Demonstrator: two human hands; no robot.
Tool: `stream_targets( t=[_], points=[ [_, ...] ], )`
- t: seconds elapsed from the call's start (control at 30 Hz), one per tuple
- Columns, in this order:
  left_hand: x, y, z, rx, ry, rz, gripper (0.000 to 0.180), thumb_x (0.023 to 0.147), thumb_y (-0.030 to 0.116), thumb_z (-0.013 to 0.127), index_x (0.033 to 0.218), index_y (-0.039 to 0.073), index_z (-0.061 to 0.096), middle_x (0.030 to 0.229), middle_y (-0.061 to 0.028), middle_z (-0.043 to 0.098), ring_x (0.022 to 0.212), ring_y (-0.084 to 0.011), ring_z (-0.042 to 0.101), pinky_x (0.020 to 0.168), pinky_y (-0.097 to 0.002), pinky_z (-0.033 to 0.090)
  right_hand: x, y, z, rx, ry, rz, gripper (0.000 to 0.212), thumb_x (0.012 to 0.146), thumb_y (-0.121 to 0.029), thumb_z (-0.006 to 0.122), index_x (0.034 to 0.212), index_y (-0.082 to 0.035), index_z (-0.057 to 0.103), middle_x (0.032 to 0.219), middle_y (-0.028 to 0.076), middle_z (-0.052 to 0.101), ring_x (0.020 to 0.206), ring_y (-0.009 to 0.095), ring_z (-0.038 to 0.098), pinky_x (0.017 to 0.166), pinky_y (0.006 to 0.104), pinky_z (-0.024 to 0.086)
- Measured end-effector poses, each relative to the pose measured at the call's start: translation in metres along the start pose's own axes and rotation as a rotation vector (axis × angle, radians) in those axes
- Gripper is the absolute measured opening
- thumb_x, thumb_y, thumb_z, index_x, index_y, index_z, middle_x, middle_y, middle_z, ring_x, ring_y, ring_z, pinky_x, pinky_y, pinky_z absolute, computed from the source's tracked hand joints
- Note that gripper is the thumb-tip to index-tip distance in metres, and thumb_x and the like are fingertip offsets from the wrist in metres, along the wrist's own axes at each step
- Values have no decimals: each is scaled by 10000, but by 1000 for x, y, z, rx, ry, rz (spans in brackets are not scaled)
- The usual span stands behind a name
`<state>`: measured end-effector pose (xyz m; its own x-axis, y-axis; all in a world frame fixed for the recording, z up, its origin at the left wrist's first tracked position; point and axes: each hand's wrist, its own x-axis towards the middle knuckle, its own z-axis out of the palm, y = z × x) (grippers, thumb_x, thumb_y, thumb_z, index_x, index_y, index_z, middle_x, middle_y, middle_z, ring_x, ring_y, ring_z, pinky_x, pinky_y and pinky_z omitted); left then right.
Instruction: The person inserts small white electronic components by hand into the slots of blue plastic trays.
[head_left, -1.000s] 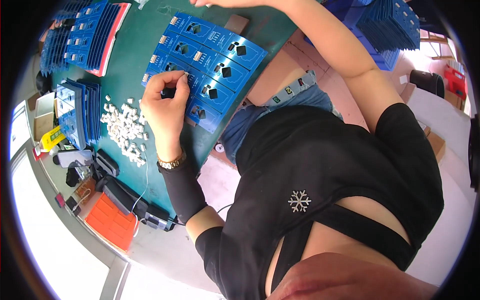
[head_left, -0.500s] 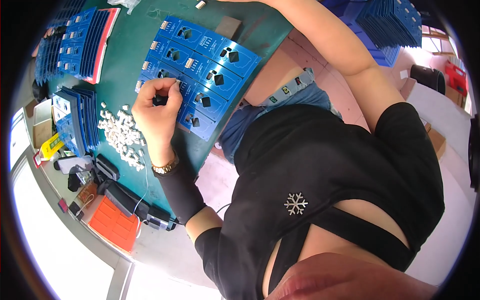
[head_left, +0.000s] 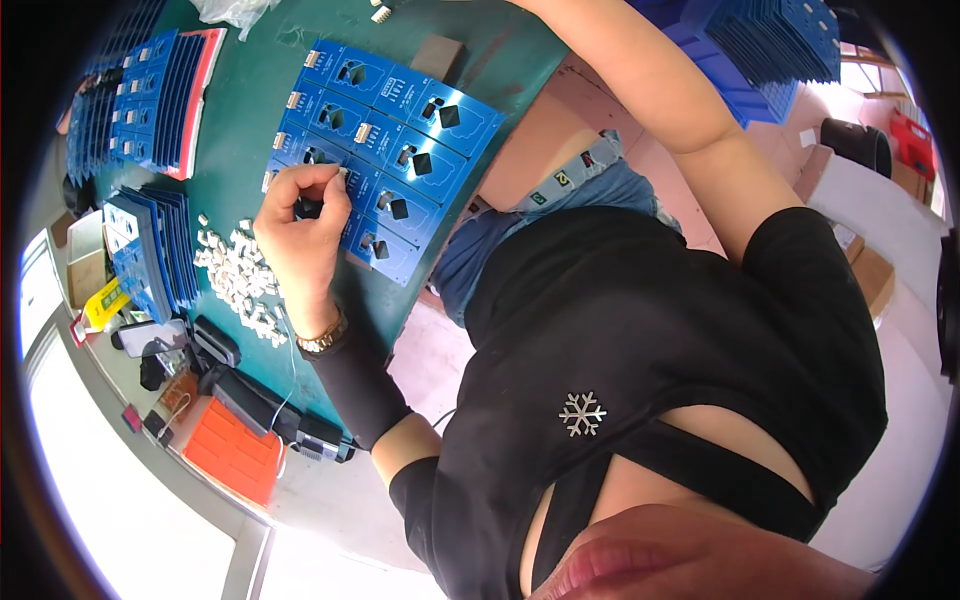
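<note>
My left hand [head_left: 300, 222], with a gold watch at the wrist, is over the left part of a blue circuit board panel [head_left: 440, 170]. Its thumb and index finger are pinched on a small white connector [head_left: 343, 173], mostly hidden by the fingertips. White connectors [head_left: 367, 133] stand on several sections of the panel, which also has black square parts. Left of the hand lies a loose pile of small white connectors [head_left: 240, 275]. My right forearm [head_left: 640, 75] stretches to the top edge, where the hand is cut off.
Upright stacks of blue boards [head_left: 150, 245] stand on the green table [head_left: 245, 120] at the left. A brown block [head_left: 437, 58] touches the panel's far side. A phone [head_left: 152, 338] and an orange tray [head_left: 235, 455] are lower left. A blue crate [head_left: 770, 100] with boards is upper right.
The view has shifted a little, so the table things appear slightly left. My left hand keeps its pinch over the panel. The bit of my right hand at the top edge has left the view.
</note>
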<state>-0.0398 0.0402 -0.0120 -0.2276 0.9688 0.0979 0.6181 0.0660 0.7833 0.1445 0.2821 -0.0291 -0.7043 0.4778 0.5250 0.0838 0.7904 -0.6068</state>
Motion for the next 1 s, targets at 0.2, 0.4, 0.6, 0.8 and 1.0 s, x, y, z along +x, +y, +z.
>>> stream_targets(
  t=[0.2, 0.4, 0.6, 0.8, 1.0],
  points=[
    [2, 1, -1, -1, -4, 30, 80, 795, -22, 707, 863, 5, 675, 792, -10, 641, 695, -72, 555, 666, -217, 468, 0, -1, -2, 1, -13, -11, 138, 785, -141, 668, 809, -9, 700, 809, 159, 686, 767, 300, 664, 712, 380, 514],
    [0, 6, 3, 22, 35, 98, 86, 767, -32, 718, 813, 2, 654, 781, -32, 631, 701, -104, 573, 682, -234, 476, -5, -12, -13, -38, -45, 92, 116, 783, -128, 658, 794, -20, 702, 754, 143, 685, 729, 297, 668, 689, 380, 517],
    [-4, 8, 3, 327, 72, 307, 122, 714, -32, 728, 779, 46, 662, 799, -48, 645, 722, -193, 609, 754, -313, 479, -5, -22, -17, -95, -236, 44, 132, 773, -144, 675, 800, -20, 711, 818, 159, 678, 809, 327, 651, 736, 420, 507],
    [-12, 13, 5, 314, 47, 186, 100, 750, -1, 691, 820, 70, 680, 838, -46, 629, 795, -214, 608, 959, -404, 388, 10, -77, -8, -764, -517, 259, 110, 772, -120, 678, 822, -31, 717, 831, 155, 655, 831, 332, 642, 742, 401, 503],
    [-13, 22, -5, 599, -31, 344, 317, 704, -82, 536, 942, 69, 680, 967, -55, 618, 970, -260, 569, 991, -472, 339, -18, -56, -12, 302, -301, -26, 86, 765, -89, 662, 795, -26, 713, 815, 128, 667, 804, 295, 641, 738, 372, 505]
  ],
)
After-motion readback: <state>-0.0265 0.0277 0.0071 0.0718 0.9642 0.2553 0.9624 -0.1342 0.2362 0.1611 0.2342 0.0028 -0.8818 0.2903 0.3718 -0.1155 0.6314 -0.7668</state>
